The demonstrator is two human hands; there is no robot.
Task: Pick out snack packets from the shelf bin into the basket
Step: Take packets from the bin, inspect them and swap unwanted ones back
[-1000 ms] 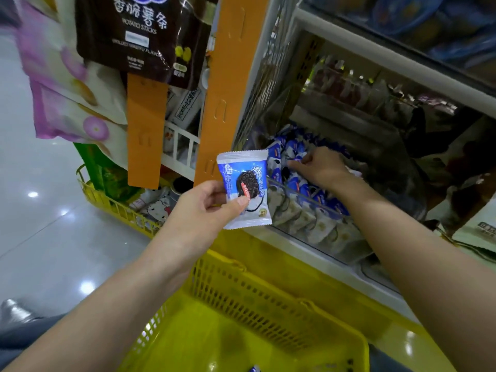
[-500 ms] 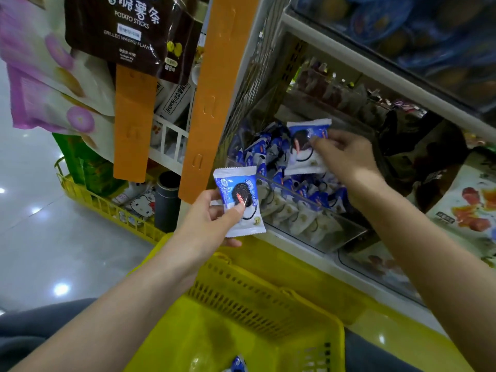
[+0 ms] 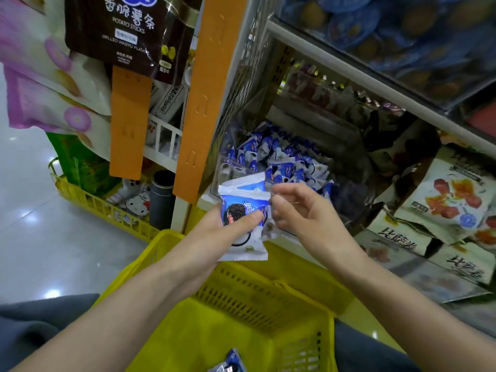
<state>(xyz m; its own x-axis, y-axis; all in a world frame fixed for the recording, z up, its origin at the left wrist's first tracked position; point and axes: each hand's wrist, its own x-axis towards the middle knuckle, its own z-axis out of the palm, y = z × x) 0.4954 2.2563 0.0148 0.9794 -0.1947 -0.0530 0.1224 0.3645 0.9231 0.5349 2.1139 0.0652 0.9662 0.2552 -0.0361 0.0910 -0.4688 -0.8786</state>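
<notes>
Both hands meet above the yellow basket, just in front of the shelf.
The left hand grips the front packet, thumb across its face. The right hand pinches the right edge of the rear packet tucked just behind it. Beyond them is the clear shelf bin of matching packets. Another packet lies at the basket's near end.

An orange upright strip marks the shelf end. To its left lies a glossy pale grey floor dotted with white glints of light (round and soft-edged). Just right of the strip stands a wire mesh side panel. Beyond that, a white shelf rail slants over a dim recess.
</notes>
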